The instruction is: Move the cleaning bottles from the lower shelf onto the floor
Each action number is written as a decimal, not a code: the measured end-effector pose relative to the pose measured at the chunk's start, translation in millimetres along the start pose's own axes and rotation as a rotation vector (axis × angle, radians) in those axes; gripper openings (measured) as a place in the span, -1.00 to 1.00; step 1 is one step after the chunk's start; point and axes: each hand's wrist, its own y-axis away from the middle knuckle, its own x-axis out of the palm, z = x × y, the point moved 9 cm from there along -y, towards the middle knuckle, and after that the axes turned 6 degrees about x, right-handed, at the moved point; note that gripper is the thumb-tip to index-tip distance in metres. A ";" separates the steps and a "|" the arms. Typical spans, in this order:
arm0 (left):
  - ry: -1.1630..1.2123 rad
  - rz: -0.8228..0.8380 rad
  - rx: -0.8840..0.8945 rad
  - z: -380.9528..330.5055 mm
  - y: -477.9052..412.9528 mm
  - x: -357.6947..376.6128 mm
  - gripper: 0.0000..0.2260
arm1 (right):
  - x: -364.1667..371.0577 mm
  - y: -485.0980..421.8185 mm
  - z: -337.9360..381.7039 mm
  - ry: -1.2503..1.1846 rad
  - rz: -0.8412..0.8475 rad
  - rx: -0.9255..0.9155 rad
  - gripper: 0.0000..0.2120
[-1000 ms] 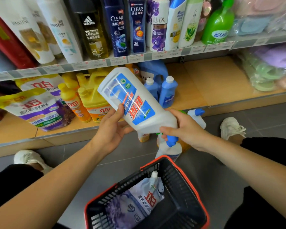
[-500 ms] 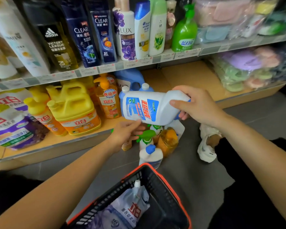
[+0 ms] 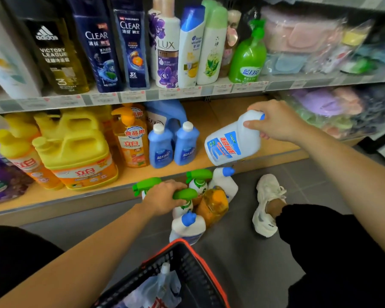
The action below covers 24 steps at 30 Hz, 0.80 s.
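**A:** From the head view, where to find the white bottle [image 3: 231, 145]?

**B:** Off the lower shelf [image 3: 220, 112], in the air over its front edge, tilted with the base down and to the left. Gripped at the blue-capped neck end by the right hand [image 3: 273, 123], fingers and thumb curled round it.

**A:** And the left hand [image 3: 162, 198]?

**B:** Down in front of the lower shelf, laid over the green spray bottles [image 3: 147, 184] on the floor [image 3: 242, 252]. Fingers bent over the triggers; impossible to tell whether clasping one or only resting.

**A:** Anything else below that shelf edge?

**B:** Packed tight against the sprays: an orange bottle [image 3: 211, 205] and two white blue-capped bottles [image 3: 188, 227]. Standing on the lower shelf, near its middle: two blue bottles [image 3: 160, 145], beside an orange pump bottle [image 3: 131, 138] and yellow jugs [image 3: 76, 152]. Further out from the shelf, a black basket [image 3: 211, 272] with an orange rim.
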 end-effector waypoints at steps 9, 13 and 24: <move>0.067 0.017 -0.050 27.3 -12.8 26.2 -0.56 | 48.6 -79.2 -8.6 0.090 -0.093 0.140 -0.54; 0.187 -0.020 -0.051 31.6 -13.7 29.8 -0.62 | 58.7 -93.0 -16.3 -0.153 -0.247 0.207 -0.56; 0.285 -0.200 -0.070 3.5 26.5 -36.6 -0.80 | 88.0 -41.7 -42.7 -0.674 -0.237 0.350 -0.33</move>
